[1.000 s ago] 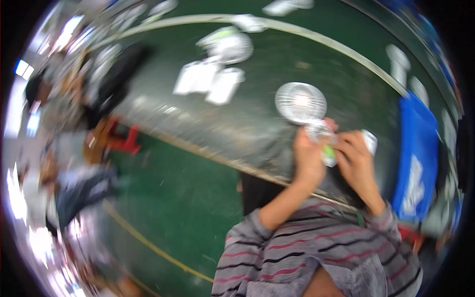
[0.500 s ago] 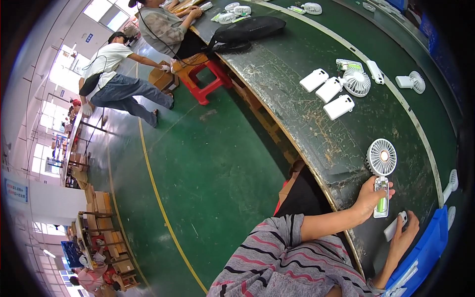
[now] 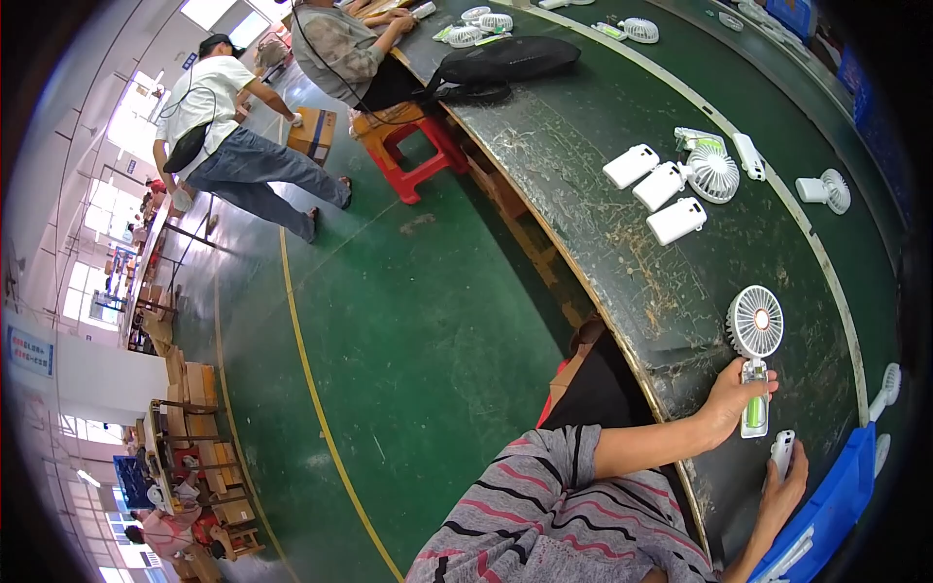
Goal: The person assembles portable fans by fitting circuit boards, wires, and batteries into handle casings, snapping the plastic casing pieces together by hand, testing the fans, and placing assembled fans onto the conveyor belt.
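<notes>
A white handheld fan was near the bench's edge, face up, its handle open over a green battery cell. The left hand had its fingers closed around that handle, just below the head. The right hand held a white casing between thumb and curled fingers. That casing had turned from its flatter, slanted pose of a moment earlier to stand more on edge; the fan had hardly shifted, so the two parts were apart and the cell lay exposed.

Around them spread the bench, dark and scuffed. Farther up it, three white casings lay near a second fan, and a black bag beyond. A blue bin stood beside the right hand. Across the green floor, a standing co-worker reached to a cardboard box, near a red stool.
</notes>
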Motion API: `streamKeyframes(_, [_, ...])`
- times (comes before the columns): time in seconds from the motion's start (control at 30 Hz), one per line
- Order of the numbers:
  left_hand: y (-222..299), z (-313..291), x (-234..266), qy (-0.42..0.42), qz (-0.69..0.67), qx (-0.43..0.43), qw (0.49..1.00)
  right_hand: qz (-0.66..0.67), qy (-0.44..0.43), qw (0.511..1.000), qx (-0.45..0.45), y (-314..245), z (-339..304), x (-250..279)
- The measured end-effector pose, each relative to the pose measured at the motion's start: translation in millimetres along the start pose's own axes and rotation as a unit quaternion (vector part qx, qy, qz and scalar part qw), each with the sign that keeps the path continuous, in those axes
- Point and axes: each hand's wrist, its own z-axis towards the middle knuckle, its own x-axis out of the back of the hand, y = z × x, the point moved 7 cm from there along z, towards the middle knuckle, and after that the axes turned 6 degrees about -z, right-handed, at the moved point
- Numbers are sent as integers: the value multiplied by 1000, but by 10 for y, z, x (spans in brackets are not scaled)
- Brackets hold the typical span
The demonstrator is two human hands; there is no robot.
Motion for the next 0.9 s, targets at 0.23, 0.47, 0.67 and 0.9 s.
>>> streamKeyframes(0.23, [-63,81,-110,-66,15,11,998,82,5,995,-54,-132,-63,176])
streamKeyframes(0.47, [-10,107,-75,11,-4,39,999,293,19,948,-120,-325,215,288])
streamKeyframes(0.67, [-98,93,-60,18,24,40,999,266,22,958,-102,-450,327,388])
streamKeyframes(0.9, [-102,105,-44,-9,42,22,999,158,29,987,-15,-832,520,378])
